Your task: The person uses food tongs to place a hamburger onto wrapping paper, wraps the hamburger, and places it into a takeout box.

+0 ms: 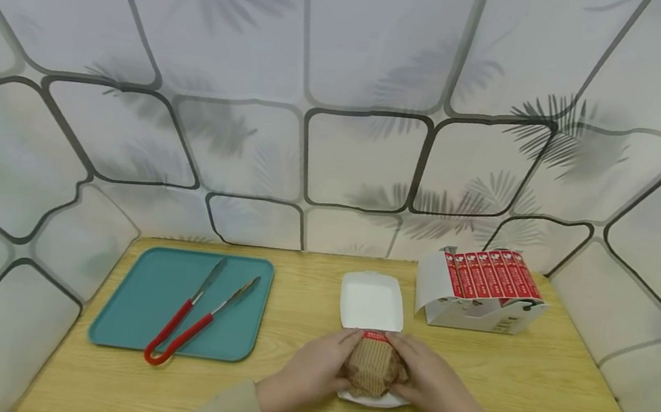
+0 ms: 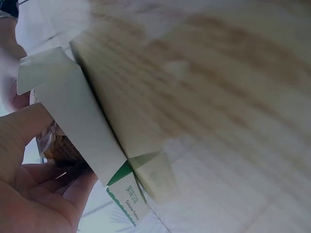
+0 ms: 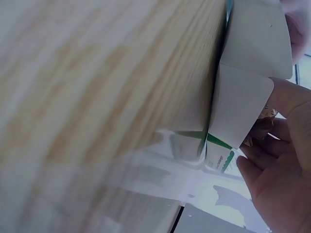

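Note:
A burger wrapped in brown striped paper with a red band [image 1: 372,368] sits low in an open white burger box [image 1: 372,302], whose lid lies back toward the wall. From the left, my left hand [image 1: 317,366] holds the wrapped burger, thumb at the near side and fingers over the far side. My right hand [image 1: 431,382] grips it from the opposite side in the same way. In the left wrist view, fingers [image 2: 80,191] reach behind the box wall [image 2: 80,111] to the crinkled wrapper [image 2: 63,149]. The right wrist view shows the thumb over the box edge [image 3: 240,99].
At the left lies a teal tray [image 1: 133,299] with red-handled tongs [image 1: 186,312] on it, their handle end over the near rim. A white carton [image 1: 468,315] of red packets [image 1: 490,275] stands at the back right. Patterned fabric walls [image 1: 366,162] enclose the wooden table [image 1: 307,298].

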{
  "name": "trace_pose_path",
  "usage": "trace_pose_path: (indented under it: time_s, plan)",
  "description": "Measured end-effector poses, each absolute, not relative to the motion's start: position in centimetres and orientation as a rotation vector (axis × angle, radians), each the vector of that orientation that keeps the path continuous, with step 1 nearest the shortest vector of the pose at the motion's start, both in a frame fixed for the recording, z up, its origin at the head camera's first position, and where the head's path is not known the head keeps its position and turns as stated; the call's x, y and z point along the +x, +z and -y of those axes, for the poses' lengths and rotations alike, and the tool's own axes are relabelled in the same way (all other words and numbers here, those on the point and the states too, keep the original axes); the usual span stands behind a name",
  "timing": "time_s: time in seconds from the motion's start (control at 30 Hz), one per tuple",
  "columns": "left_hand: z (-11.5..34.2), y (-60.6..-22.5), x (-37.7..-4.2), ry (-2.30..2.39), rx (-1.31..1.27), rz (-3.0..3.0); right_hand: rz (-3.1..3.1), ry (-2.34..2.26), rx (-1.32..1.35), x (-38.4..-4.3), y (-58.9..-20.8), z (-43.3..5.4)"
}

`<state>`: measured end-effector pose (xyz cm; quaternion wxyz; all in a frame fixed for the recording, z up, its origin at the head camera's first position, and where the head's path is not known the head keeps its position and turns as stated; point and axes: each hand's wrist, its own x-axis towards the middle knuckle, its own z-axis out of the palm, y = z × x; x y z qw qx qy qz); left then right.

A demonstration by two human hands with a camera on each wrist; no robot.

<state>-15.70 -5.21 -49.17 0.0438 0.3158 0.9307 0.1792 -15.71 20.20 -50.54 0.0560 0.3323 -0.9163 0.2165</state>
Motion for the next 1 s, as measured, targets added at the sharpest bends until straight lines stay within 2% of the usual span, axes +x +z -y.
trace_pose_path:
  time_s: [0.33, 0.7, 1.0]
  plan:
    - [5.6, -48.3, -15.9, 0.586, 0.881, -2.767, 2.764, 0.834, 0.923, -15.8, -50.2, -21.4]
    - [7.3, -47.5, -16.9, 0.708, 0.914, -2.896, 2.720, 1.038, 0.612, -17.2, -50.1, -22.2]
    - [7.5, -48.8, -18.6, 0.943, 0.697, -2.911, 2.788, 1.235, 0.401, -18.4, -50.6, -21.8]
